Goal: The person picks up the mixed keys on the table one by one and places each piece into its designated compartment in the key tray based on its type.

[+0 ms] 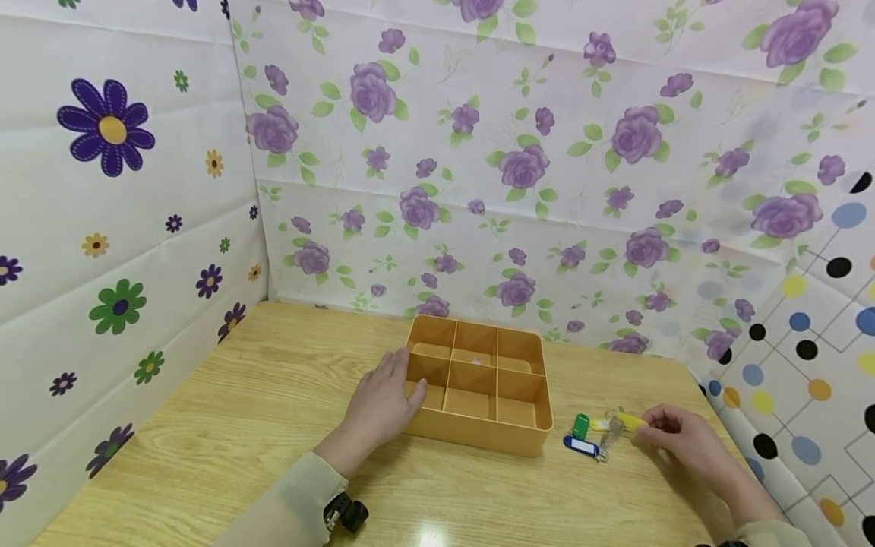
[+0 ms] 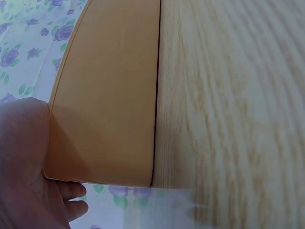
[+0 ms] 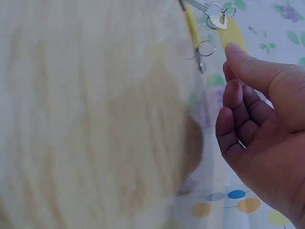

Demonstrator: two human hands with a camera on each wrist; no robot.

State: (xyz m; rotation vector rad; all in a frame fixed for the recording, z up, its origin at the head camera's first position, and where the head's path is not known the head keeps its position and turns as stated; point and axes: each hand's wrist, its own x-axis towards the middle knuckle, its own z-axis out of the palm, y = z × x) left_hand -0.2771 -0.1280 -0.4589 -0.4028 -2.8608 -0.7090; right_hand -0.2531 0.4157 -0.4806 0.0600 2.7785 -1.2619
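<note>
In the head view an orange organizer box with six compartments stands on the wooden table. My left hand holds its left wall near the front corner, thumb over the rim and fingers along the outside. The left wrist view shows that hand against the box's side. Right of the box, my right hand pinches a yellow key tag. In the right wrist view a silver key hangs by a ring from the tag. Beside it lie a green key tag, a blue key tag and another yellow tag.
The wooden table meets a flower-print cloth behind the box. A dotted cloth hangs close beyond my right hand. A small pinkish spot shows in the back middle compartment; I cannot tell what it is.
</note>
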